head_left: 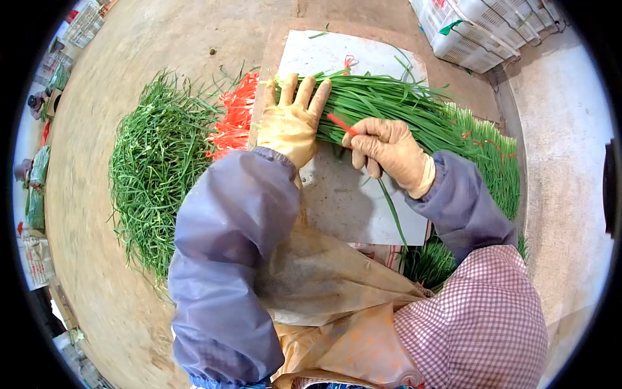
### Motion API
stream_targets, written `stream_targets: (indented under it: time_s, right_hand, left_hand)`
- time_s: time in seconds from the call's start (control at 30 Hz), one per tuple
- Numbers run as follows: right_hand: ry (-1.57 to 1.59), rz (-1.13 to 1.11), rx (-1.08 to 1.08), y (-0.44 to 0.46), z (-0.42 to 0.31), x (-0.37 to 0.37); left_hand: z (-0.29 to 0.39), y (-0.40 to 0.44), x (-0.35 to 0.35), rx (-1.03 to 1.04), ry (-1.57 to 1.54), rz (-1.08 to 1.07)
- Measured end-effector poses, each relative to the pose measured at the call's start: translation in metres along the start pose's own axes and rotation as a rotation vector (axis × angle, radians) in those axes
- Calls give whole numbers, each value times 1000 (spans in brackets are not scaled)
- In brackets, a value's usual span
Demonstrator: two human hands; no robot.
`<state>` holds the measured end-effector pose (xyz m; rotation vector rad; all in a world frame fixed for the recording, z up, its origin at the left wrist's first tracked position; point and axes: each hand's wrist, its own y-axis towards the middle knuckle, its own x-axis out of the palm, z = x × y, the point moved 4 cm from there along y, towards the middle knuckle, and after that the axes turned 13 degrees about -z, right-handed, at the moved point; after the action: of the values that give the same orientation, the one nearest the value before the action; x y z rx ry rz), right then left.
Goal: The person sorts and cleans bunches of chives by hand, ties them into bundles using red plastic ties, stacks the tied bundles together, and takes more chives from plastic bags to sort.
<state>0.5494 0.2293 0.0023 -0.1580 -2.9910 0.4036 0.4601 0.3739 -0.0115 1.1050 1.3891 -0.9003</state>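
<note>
A thick bunch of garlic chives lies across a white board. My gloved left hand rests over the left end of the bunch, its fingers stretched out and spread. Just below the bunch, my gloved right hand pinches a red tie between thumb and forefinger. The tie's free end points up and left toward the chives. One loose chive leaf hangs below my right hand. At the left edge of the board sits a heap of red ties.
Loose green trimmings are piled on the floor at left. Tied chive bunches are stacked to the right of the board. White plastic crates stand at the upper right. More goods line the far left side.
</note>
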Motion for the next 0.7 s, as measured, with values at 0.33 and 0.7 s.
stream_targets:
  time_s: [0.33,0.7]
  right_hand:
    - [-820,-67,-521,43,-69,18]
    - [-467,15,-293,93,-54,-23]
  left_hand:
    - [3,-14,4,-17,-88,-70]
    - [-9,-21,19,-17,-611,255]
